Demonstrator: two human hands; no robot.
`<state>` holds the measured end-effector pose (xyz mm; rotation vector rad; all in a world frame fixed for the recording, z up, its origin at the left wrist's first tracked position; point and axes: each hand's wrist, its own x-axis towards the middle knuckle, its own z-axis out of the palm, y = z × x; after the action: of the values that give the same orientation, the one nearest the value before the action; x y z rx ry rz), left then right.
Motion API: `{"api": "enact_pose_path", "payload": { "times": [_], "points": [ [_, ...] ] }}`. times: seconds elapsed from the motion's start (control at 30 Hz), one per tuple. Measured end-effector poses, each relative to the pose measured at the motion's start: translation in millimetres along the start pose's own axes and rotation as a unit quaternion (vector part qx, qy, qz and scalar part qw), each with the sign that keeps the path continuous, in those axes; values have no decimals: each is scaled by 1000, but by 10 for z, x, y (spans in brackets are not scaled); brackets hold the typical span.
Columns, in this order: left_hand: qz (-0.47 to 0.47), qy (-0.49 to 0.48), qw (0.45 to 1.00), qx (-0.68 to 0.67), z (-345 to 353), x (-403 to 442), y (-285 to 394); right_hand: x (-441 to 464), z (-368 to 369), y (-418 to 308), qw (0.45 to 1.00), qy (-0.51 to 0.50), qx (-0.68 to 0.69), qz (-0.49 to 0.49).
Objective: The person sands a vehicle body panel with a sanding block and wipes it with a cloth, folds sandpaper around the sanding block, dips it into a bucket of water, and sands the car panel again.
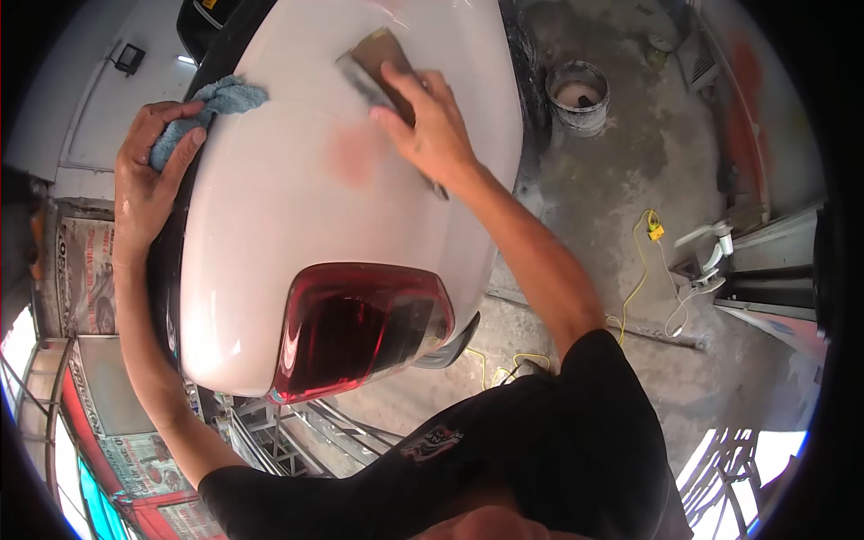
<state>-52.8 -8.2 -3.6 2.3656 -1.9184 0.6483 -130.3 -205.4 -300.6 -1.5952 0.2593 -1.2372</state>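
My right hand [430,121] grips a sanding block [382,70] wrapped in greyish-brown sheet, and the block lies against the white car body panel [261,216]. A reddish patch [351,155] shows on the panel just below the block. At the panel's left edge, my left hand [160,166] is closed around a bunched blue cloth [229,95], part of which spreads over the paint. Nearer to me on the same panel is the red tail light [360,324].
A bucket [579,97] of cloudy liquid stands on the concrete floor to the right. Yellow cable [637,261] and a yellow plug [655,230] lie on the floor. Metal framing [288,441] is below left, and printed boards [87,270] line the left side.
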Motion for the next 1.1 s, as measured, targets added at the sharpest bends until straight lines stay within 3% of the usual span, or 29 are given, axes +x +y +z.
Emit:
{"api": "enact_pose_path", "payload": {
  "times": [0.1,0.2,0.33,0.43,0.53,0.63,0.7,0.73,0.83,0.93,1.03,1.1],
  "points": [
    [7,4,1000,-10,29,22,-16,-951,24,-339,988,-21,-67,-139],
    [1,-5,1000,-17,34,-26,-16,-881,32,-219,983,-28,-71,-167],
    [5,-2,1000,-4,1,-13,-25,33,1,-149,999,-17,25,10],
    [15,8,1000,-12,7,9,-19,-558,4,-136,990,-13,-72,-122],
    [9,9,1000,-18,39,-33,-42,-1029,-41,-143,982,-30,-92,-162],
    [10,1,1000,-13,8,-5,-27,-309,-13,164,996,3,-57,-65],
    [11,4,1000,-8,20,12,-13,122,-66,234,996,-29,-46,71],
    [18,3,1000,-8,11,17,3,132,-74,210,995,-26,-44,82],
    [10,2,1000,-13,15,2,9,-634,-34,71,991,-7,-84,-108],
    [6,-2,1000,-23,18,0,-2,-1007,-63,-33,987,-37,-80,-131],
    [2,-2,1000,-16,17,10,9,-204,-113,156,997,-53,-45,24],
    [6,-8,1000,-13,0,-2,-11,-30,-101,193,998,-41,-32,36]
  ]
}}
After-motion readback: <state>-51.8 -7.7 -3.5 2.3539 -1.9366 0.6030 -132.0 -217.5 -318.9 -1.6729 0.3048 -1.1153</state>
